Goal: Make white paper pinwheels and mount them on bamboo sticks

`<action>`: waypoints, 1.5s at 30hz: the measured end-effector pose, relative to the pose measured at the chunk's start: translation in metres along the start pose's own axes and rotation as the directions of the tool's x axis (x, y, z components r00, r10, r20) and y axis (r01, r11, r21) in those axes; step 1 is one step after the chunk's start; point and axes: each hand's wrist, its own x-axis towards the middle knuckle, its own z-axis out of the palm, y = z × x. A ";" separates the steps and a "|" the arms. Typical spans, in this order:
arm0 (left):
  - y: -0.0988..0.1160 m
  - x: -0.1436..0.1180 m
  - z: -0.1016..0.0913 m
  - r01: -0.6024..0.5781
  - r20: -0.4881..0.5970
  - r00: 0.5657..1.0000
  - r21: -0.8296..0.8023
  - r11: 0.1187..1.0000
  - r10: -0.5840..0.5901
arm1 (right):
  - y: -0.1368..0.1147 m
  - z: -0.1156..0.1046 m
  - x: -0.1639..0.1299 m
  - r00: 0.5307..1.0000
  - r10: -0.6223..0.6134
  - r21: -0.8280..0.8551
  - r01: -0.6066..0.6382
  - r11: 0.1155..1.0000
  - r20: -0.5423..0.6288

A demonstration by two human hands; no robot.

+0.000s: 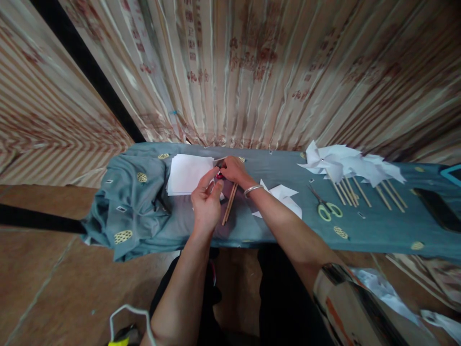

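Note:
My left hand [208, 199] is closed, its thumb and index finger at a small dark red thing [219, 176] whose kind I cannot make out. My right hand [235, 170] meets it there, fingertips pinched over the same spot; what they grip is hidden. A thin pale stick shows just behind the right fingers. Several wooden sticks [229, 204] lie side by side below the hands. To the left is a stack of white paper sheets [188, 170]. A white folded paper pinwheel [286, 196] rests on the cloth, partly behind my right forearm.
Green-handled scissors [326, 209] lie on the grey cloth [266, 235]. Several white pinwheels on sticks [342, 163] are piled at the right. Beyond them are a black phone [437, 209] and a blue-edged object [452, 174]. A pleated curtain [252, 72] hangs behind the table.

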 end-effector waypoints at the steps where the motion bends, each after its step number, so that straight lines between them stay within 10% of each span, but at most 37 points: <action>1: 0.000 0.000 0.001 -0.002 0.002 1.000 -0.001 1.000 0.002 | 0.000 0.001 0.000 1.000 -0.002 0.005 0.002 1.000 -0.007; 18: 0.001 -0.002 0.011 -0.022 0.023 0.999 -0.020 1.000 0.023 | 0.002 0.002 -0.007 0.991 0.110 0.399 -0.070 0.914 -0.078; 29: -0.011 -0.004 0.017 0.035 0.021 0.999 -0.036 0.999 -0.034 | 0.027 -0.016 -0.071 0.960 0.271 0.912 -0.056 0.407 -0.063; 34: -0.021 -0.025 0.046 0.220 0.196 0.964 -0.197 0.956 -0.181 | 0.044 -0.028 -0.123 0.970 0.230 0.989 -0.042 -0.141 0.074; 45: -0.029 -0.024 0.070 0.354 0.213 0.929 -0.269 0.896 -0.303 | 0.060 -0.028 -0.138 0.963 0.250 0.983 -0.063 -0.173 0.105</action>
